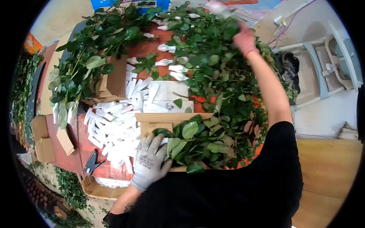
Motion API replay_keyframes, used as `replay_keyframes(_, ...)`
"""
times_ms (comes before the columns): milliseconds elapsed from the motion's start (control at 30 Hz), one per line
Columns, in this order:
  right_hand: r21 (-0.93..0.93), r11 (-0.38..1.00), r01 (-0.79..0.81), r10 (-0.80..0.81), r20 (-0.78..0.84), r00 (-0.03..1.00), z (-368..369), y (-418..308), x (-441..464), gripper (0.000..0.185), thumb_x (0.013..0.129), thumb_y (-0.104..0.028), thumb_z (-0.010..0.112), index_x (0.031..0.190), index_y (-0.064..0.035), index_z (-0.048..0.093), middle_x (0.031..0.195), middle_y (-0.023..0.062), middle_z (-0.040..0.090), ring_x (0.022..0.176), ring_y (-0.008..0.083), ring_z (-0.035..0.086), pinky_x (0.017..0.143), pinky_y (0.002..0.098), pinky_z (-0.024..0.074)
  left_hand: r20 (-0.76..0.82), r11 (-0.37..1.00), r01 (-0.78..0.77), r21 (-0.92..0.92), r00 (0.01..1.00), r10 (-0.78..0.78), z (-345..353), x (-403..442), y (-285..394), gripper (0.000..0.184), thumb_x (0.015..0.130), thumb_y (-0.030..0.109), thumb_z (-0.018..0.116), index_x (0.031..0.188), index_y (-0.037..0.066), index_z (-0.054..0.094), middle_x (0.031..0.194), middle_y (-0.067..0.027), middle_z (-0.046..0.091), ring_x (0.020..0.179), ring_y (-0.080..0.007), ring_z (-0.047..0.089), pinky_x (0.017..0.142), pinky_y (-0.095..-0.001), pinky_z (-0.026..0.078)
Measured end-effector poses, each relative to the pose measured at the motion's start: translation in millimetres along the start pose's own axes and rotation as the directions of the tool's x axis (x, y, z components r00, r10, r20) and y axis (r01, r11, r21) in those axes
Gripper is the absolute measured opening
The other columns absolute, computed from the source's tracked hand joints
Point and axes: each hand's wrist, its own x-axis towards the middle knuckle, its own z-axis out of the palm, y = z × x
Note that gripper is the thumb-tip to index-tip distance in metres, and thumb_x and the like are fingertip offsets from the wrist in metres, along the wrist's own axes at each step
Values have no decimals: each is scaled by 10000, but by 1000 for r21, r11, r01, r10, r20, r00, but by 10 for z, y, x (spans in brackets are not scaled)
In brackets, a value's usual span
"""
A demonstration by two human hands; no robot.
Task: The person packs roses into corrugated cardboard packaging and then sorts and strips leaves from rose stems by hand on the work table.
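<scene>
My left hand (149,162), in a grey work glove, lies with fingers stretched out over the near-left edge of a corrugated cardboard sheet (182,117). Its fingertips touch the leaves of a bunch of leafy stems (201,138) on that sheet. At the upper right, my right hand (245,40), in a pinkish-red glove, is closed around a leafy rose stem (230,28) above the greenery. A blurred pale bud (218,7) appears at that stem's far end. Several white-sleeved rose buds (178,68) point left from the large leafy pile (211,57).
White net sleeves (118,121) are heaped on the red table (121,173), left of the sheet. Black-handled clippers (91,162) lie by the near-left edge. Another leafy bunch (85,64) rests on stacked cardboard (116,78). A white board (169,91) sits mid-table.
</scene>
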Motion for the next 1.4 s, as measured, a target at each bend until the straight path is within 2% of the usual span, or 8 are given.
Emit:
replay_keyframes(333, 435, 899, -57, 382, -712, 589, -3444, 2292, 593, 419, 840, -279, 480, 1131, 3, 588, 1115, 204, 613, 1077, 351, 555, 924, 417, 423, -65, 999, -41, 4, 997, 41, 25, -36, 12, 547, 650, 236, 687, 1160, 71, 576, 1269, -182, 466, 1205, -410, 381, 1018, -519, 299)
replay_keyframes(500, -623, 466, -628, 501, -399, 768, -4054, 2559, -3, 509, 854, -412, 461, 1104, -1, 627, 1130, 184, 624, 1126, 298, 551, 921, 421, 429, -24, 999, -32, 6, 999, 32, -12, -48, 42, 541, 652, 235, 678, 1155, 63, 580, 1280, -183, 458, 1219, -403, 368, 1020, -507, 294)
replay_keyframes(667, -805, 238, -544, 445, -407, 797, -3822, 2367, -321, 427, 799, -449, 562, 987, -83, 680, 960, 114, 681, 890, 233, 653, 713, 397, 485, -66, 998, -58, 2, 996, 58, 23, -49, 39, 489, 673, 249, 670, 1112, 50, 592, 1276, -174, 467, 1197, -401, 389, 1006, -534, 299)
replay_keyframes(733, 124, 862, -491, 453, -624, 637, -3012, 2483, -430, 324, 807, -211, 599, 1075, -30, 595, 978, 71, 643, 810, 204, 608, 753, 382, 486, -41, 997, -70, 6, 997, 71, 31, -94, 34, 494, 677, 253, 667, 1122, 52, 589, 1281, -175, 465, 1199, -402, 387, 1005, -537, 297)
replay_keyframes(900, 857, 504, 107, 587, -430, 686, -1947, 2580, -525, 276, 838, -124, 577, 1039, 65, 562, 1011, 105, 613, 895, 204, 543, 842, 332, 430, -67, 996, -78, 31, 995, 80, 41, -88, 23, 502, 664, 251, 674, 1112, 42, 591, 1293, -191, 462, 1217, -407, 384, 1009, -504, 308)
replay_keyframes(1033, 770, 632, -88, 584, -398, 707, -2119, 2249, -410, 277, 842, -152, 555, 1022, 58, 574, 1035, 105, 626, 893, 244, 543, 836, 321, 418, -57, 998, -63, 31, 996, 65, 51, -88, 29, 497, 671, 254, 673, 1117, 49, 592, 1296, -181, 464, 1216, -410, 385, 1010, -507, 310)
replay_keyframes(1133, -612, 601, -514, 442, -282, 852, -2836, 2032, -394, 285, 865, -271, 534, 1069, -105, 646, 1063, 53, 648, 968, 207, 591, 771, 336, 468, -64, 997, -67, 29, 996, 69, 44, -99, 24, 501, 674, 258, 676, 1126, 58, 592, 1297, -178, 464, 1213, -411, 386, 1009, -506, 314)
replay_keyframes(1400, -825, 82, -559, 363, -497, 788, -3666, 3785, -1014, 298, 883, -294, 497, 1029, -109, 678, 1044, 123, 670, 980, 292, 637, 786, 381, 504, -98, 994, -96, 52, 990, 101, 46, -117, 2, 516, 687, 273, 678, 1148, 59, 588, 1274, -195, 475, 1193, -398, 406, 999, -486, 333)
